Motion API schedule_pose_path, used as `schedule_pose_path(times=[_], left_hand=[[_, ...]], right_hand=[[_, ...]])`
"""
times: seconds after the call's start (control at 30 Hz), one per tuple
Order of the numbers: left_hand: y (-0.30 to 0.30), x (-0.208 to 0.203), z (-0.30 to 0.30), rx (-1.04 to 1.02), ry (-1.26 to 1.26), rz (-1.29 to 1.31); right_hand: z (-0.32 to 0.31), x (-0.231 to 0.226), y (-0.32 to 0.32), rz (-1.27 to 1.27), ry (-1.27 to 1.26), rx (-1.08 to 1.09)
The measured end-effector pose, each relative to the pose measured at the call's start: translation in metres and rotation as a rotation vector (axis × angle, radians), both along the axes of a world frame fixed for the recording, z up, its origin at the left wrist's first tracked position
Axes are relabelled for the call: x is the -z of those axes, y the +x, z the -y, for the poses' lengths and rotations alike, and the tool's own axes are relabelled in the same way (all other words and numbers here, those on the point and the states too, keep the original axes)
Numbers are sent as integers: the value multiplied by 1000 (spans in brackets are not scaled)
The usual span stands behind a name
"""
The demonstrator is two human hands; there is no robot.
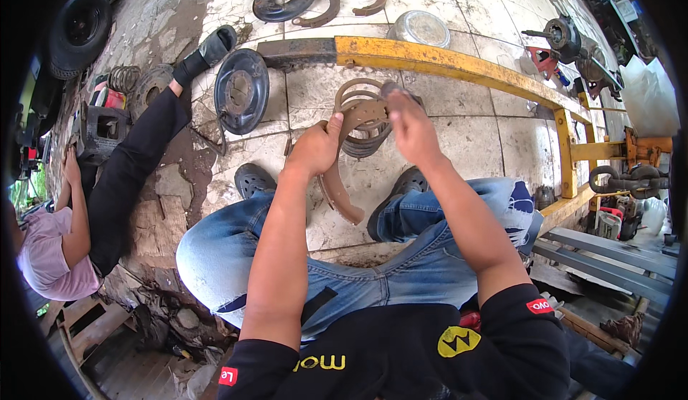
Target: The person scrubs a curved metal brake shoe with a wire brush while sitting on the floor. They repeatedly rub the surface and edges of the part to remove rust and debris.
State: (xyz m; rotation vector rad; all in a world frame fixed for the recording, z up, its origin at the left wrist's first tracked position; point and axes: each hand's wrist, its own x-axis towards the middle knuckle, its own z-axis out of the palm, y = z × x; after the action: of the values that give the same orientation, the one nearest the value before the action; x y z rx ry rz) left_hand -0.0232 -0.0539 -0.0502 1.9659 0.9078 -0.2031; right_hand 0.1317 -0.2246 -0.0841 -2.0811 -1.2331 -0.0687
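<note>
My left hand (317,144) is closed round a curved, rusty-brown brake shoe (340,194), thumb on its upper end. The shoe is held tilted in front of my knees, and its lower end hangs free. Just right of its upper end is my right hand (414,129), blurred by motion, with its fingers curled round a small dark grey thing (390,88) that I cannot make out. Behind the shoe, a coil spring (368,146) stands on the tiled floor, partly hidden by the shoe and my hands.
A yellow steel frame (444,62) spans the far side and right. Black brake backing plates (241,90), two more brake shoes (371,0) and a round metal lid-like piece (421,27) lie on the tiles. At left, another person (61,242) sits with a leg stretched out, hands near a metal block (107,133).
</note>
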Motion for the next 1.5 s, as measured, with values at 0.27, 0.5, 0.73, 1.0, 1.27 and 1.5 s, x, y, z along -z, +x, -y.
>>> schedule_pose_path(times=[0.27,0.5,0.73,1.0,1.27,1.5], left_hand=[[2,-3,-1,0,-18,-20],[2,-3,-6,32,-3,-45],[0,-7,1,-4,9,-24],[0,-12,0,-16,-14,-21],[0,-12,-3,28,-30,-27],[-1,-18,-1,14,-18,-60]], right_hand=[[-8,-12,-19,29,-22,-20],[-11,-26,-14,38,14,-21],[-16,-20,12,-111,-311,176],[-40,-36,-15,-13,-359,56],[-37,-20,-29,155,-250,-44],[-34,-24,-35,109,-289,-39]])
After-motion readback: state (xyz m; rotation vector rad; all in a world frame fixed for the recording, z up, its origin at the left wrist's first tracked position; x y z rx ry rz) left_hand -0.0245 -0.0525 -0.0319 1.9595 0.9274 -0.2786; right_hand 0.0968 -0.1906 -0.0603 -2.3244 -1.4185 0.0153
